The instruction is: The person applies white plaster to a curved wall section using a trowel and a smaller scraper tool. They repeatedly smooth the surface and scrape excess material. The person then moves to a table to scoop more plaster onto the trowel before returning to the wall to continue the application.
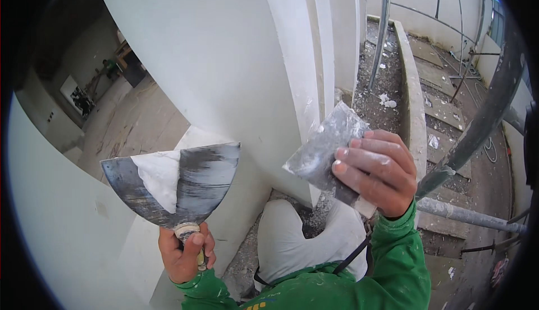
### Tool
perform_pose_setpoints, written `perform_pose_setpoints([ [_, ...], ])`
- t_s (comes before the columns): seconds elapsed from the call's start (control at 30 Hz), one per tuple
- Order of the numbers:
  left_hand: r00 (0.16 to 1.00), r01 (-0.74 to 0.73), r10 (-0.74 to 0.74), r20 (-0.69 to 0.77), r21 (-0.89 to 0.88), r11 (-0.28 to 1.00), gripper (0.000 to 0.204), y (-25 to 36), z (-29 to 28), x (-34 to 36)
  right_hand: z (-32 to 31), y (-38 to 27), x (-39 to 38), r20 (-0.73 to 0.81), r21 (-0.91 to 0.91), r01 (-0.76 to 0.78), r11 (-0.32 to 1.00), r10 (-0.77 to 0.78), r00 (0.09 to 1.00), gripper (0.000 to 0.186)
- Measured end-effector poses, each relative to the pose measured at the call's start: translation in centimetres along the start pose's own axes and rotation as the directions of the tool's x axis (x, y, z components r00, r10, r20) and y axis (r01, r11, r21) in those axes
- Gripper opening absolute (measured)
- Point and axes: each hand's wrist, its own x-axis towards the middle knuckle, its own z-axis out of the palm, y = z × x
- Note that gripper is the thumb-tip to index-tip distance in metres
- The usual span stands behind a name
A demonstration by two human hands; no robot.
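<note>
Left hand (184, 254) is clenched round the handle of a wide putty knife (174, 184), blade fanned upward, and there's a wedge of white filler (160, 176) sitting on the left half of that blade. Right hand (375, 171) grips a smaller scraper (324, 147) by its near end, fingers wrapped over it, blade tilted toward the white wall (224, 57) and close to its corner edge. The scraper's face looks smeared grey and carries almost nothing.

Now the risks, as I judge them. That filler rests near the blade's upper edge; tip the wide knife further and the lump could slide off onto the trouser knees (292, 237) or the rubble (387, 85) below. The two blades are apart right now; a careless scoop could push filler over the rim instead of onto the scraper. The scraper's corner points at the wall's edge, so a steep angle could gouge the smooth surface. And the footing: scaffold pipes (471, 136) run just beside the right arm, with a drop visible beyond, so a long lean toward the wall looks chancy.
</note>
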Motion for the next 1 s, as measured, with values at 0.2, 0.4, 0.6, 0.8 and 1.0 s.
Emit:
perform_pose_setpoints([
  [0.2,0.995,0.094,-0.09,0.046,-0.081,0.992,0.042,-2.2,0.8,0.5,2.9,7.5,6.5,-0.316,0.086,-0.036,0.996,0.061,0.947,0.041],
  [0.4,0.996,0.091,-0.092,-0.002,-0.114,0.989,0.037,-3.4,0.4,-0.1,5.4,10.8,8.9,-0.338,-0.08,0.067,0.994,-0.091,0.937,0.036],
  [0.6,0.996,0.084,-0.085,-0.008,-0.075,0.994,0.033,-4.9,-0.1,-0.4,5.6,7.7,6.3,-0.178,-0.06,-0.099,0.993,0.087,0.98,0.05],
  [0.8,0.993,0.109,-0.112,-0.033,-0.09,0.99,0.033,-5.9,0.3,-0.9,10.2,4.1,-3.7,-0.183,0.011,-0.273,0.962,0.271,0.945,0.053],
  [1.0,0.992,0.121,-0.124,-0.02,-0.096,0.988,0.034,-6.7,0.5,-0.7,14.8,-2.7,-16.9,-0.116,0.128,-0.573,0.809,0.586,0.802,0.031],
])
